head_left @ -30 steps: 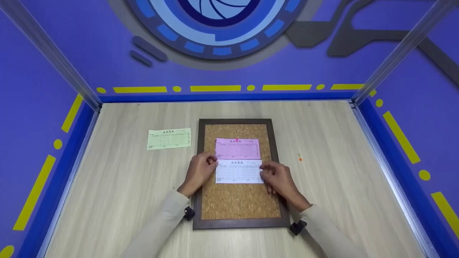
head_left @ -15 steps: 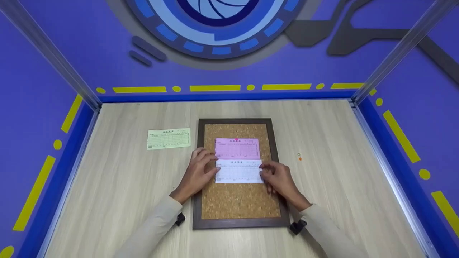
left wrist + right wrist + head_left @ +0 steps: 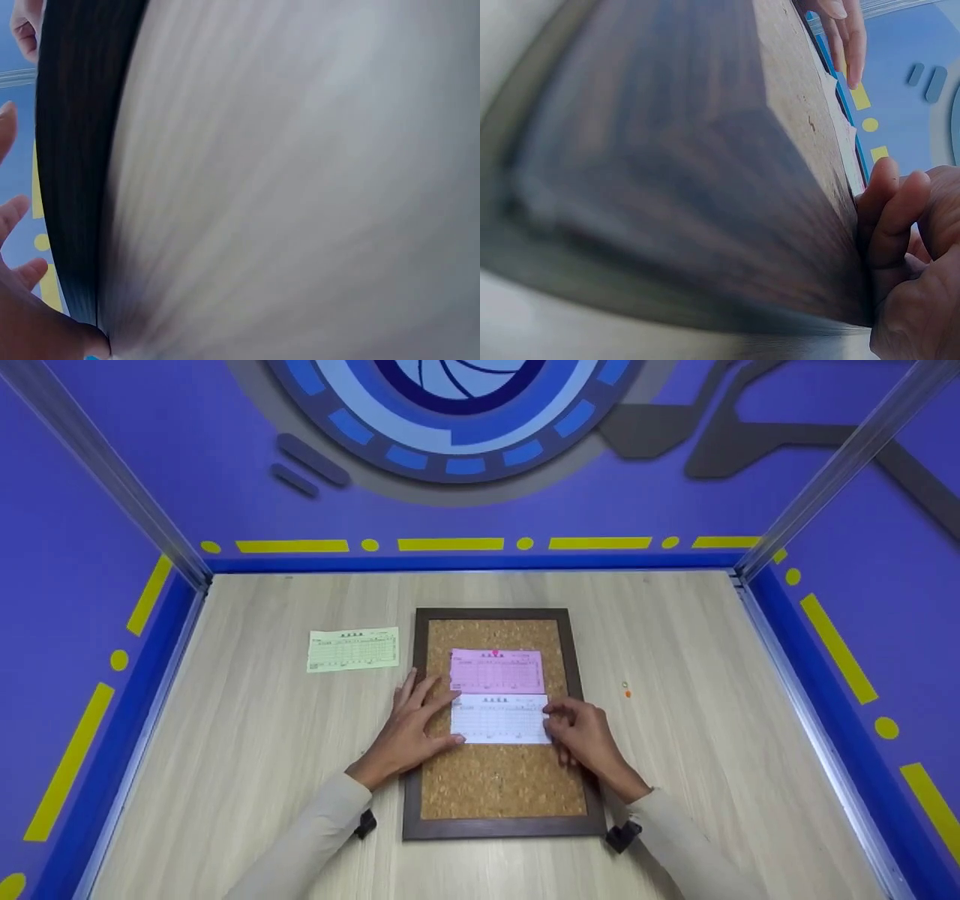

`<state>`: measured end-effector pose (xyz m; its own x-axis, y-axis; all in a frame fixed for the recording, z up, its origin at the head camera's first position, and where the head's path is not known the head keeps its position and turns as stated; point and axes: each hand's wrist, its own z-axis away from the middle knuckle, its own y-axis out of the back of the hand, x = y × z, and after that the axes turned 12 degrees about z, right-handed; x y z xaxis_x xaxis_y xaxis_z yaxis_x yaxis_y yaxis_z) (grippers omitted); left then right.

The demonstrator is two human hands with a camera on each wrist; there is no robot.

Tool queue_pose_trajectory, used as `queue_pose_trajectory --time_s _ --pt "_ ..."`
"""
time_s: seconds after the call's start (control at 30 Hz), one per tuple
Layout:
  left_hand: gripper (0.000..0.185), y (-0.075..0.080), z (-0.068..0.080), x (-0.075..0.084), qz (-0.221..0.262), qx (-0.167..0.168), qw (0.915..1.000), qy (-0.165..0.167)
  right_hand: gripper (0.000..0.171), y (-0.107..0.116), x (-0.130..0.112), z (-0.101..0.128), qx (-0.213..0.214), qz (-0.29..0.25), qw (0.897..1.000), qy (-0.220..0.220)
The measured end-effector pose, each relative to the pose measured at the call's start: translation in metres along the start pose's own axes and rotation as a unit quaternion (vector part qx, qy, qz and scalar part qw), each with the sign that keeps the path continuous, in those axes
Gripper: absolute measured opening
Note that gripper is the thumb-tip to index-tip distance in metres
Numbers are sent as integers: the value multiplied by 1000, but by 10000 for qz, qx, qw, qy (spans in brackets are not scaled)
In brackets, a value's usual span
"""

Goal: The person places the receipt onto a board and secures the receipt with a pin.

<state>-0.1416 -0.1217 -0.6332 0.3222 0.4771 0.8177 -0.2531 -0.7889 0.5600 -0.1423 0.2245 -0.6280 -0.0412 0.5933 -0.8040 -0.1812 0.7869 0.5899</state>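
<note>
**Hands at white slip on cork board**

Dark-framed rectangular cork board [image 3: 501, 780] lies on pale wooden table [image 3: 247, 750]. Left hand [image 3: 409, 727], fingers straight and spread, presses board and white printed paper slip [image 3: 499, 718], below pink slip [image 3: 496, 671]. Right hand [image 3: 581, 731], fingers curled, pinches the slip's right edge.
</note>
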Motion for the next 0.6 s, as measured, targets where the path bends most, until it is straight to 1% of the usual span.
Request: queue_pose_trajectory --time_s 0.2,0.4,0.6 --pt "78 1 1 -4 -84 -85 9999 45 18 0 3 0 -5 -103 9999 54" --pt "77 1 1 -6 -233 -53 9995 206 19 1 1 0 -82 -233 9997 -44" --pt "77 0 2 -9 -352 -61 9990 253 19 1 0 1 -93 -221 9997 -103"
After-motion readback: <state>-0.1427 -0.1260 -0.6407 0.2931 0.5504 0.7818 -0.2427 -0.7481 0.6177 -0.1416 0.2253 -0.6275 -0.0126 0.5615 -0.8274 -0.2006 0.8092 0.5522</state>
